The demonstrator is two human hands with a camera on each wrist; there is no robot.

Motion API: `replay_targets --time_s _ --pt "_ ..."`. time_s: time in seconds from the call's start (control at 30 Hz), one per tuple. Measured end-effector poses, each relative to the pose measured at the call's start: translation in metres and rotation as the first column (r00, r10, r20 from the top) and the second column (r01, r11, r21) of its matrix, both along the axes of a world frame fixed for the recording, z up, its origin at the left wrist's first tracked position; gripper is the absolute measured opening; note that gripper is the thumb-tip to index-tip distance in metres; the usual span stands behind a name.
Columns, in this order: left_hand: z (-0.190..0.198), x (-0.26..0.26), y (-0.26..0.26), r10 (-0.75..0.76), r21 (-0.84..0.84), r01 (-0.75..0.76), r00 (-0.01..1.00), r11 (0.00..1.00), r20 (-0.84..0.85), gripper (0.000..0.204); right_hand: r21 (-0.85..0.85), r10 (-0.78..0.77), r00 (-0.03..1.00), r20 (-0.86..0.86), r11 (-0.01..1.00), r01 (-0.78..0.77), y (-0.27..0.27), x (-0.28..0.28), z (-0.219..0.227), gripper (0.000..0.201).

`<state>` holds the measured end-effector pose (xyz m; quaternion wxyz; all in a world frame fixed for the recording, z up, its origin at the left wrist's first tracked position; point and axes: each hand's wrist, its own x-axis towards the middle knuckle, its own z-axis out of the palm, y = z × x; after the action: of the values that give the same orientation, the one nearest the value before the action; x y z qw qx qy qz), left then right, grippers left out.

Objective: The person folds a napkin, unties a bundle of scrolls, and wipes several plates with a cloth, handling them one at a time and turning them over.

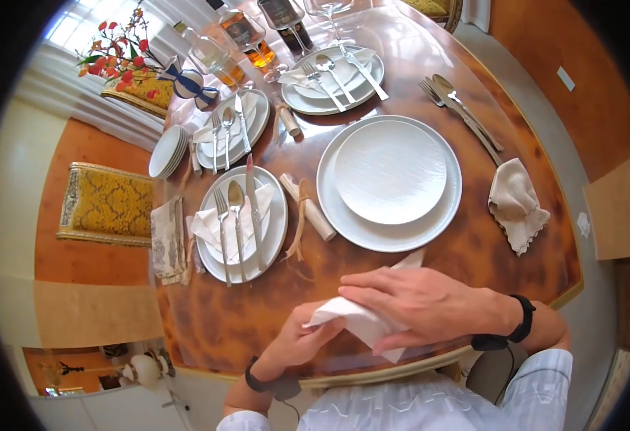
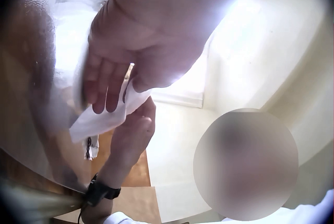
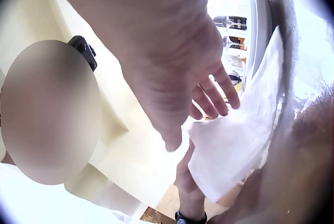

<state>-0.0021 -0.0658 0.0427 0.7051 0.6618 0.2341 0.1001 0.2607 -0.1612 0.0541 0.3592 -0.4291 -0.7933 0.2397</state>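
The glossy wooden table [image 1: 221, 316] lies beneath the grip; its pale near edge curves just on the person's side of the grip, and its right edge is well off to the right. Brown tabletop runs between the grip and the settings ahead and to the left. Both forearms angle inward, the right [image 1: 548, 327] from the right, the left [image 1: 246, 395] from the lower left.

Directly ahead of the grip sits a white dinner plate [image 1: 327, 194] with a smaller white plate [image 1: 390, 172] on it. Ahead and left is another white plate [image 1: 275, 248] bearing cutlery.

The right hand [image 1: 433, 305] lies across the top, fingers straight and together, touching but not gripping. The left hand [image 1: 295, 341] pinches the left side between thumb and fingers. Between them, the task's thing, a folded white napkin [image 1: 361, 321], is partly covered by the right hand, one tip showing beyond it; how many layers it has cannot be told. The left fingertips are hidden behind it in the head view.

A beige scalloped cloth napkin [image 1: 519, 205] rests ahead and right of the grip, a tied wooden stick [image 1: 318, 219] ahead and slightly left. Farther ahead on the right, overlapping silver cutlery [image 1: 477, 136] is hard to separate.
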Motion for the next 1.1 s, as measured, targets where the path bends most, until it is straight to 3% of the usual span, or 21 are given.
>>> replay_targets --time_s 0.1,0.17,0.3,0.33,0.4,0.5,0.6,0.7,0.87,0.97,1.1 --pt "0.002 0.006 0.000 -0.004 0.005 0.003 1.000 1.000 0.031 0.024 -0.139 0.038 0.999 0.033 0.990 -0.033 0.002 0.003 -0.010 0.050" --pt "-0.002 0.001 0.001 0.122 -0.030 -0.122 0.992 0.992 -0.017 0.024 -0.227 0.048 0.998 0.044 0.973 -0.037 0.004 0.013 -0.010 0.047" --pt "0.003 0.004 0.006 0.249 0.020 -0.249 0.968 0.968 0.018 0.025 -0.239 -0.139 0.986 -0.087 0.964 0.115 0.005 0.021 0.002 0.021" --pt "-0.002 0.001 0.009 0.240 0.162 -0.242 0.970 0.957 0.030 0.026 -0.235 -0.183 0.977 -0.111 0.960 0.153 0.006 0.022 0.003 0.018" --pt "-0.004 -0.001 0.009 0.295 0.077 -0.299 0.954 0.951 0.052 0.029 -0.221 -0.240 0.954 -0.180 0.955 0.199 0.008 0.024 0.001 0.014" --pt "0.001 0.002 0.008 0.382 0.040 -0.384 0.923 0.922 0.047 0.026 -0.465 -0.254 0.910 -0.329 0.882 0.078 0.007 0.029 0.010 0.016" --pt "-0.001 -0.004 0.013 0.394 0.103 -0.395 0.918 0.913 0.030 0.019 -0.574 -0.327 0.758 -0.565 0.815 -0.077 0.007 0.029 0.002 0.016" --pt "0.000 -0.001 0.014 0.390 0.173 -0.396 0.918 0.902 0.067 0.015 -0.580 -0.390 0.764 -0.513 0.814 0.026 0.010 0.037 0.006 0.017" --pt "-0.008 0.002 0.018 0.424 0.216 -0.442 0.897 0.871 0.123 0.014 -0.394 -0.465 0.783 -0.412 0.866 0.307 0.014 0.038 0.001 0.015" --pt "-0.005 0.005 0.020 0.468 0.327 -0.478 0.876 0.815 0.114 0.012 -0.254 -0.503 0.819 -0.275 0.860 0.443 0.012 0.037 0.006 0.015" --pt "-0.012 0.008 0.021 0.487 0.440 -0.533 0.845 0.723 0.222 0.013 -0.175 -0.498 0.826 -0.265 0.867 0.466 0.011 0.036 0.006 0.015"
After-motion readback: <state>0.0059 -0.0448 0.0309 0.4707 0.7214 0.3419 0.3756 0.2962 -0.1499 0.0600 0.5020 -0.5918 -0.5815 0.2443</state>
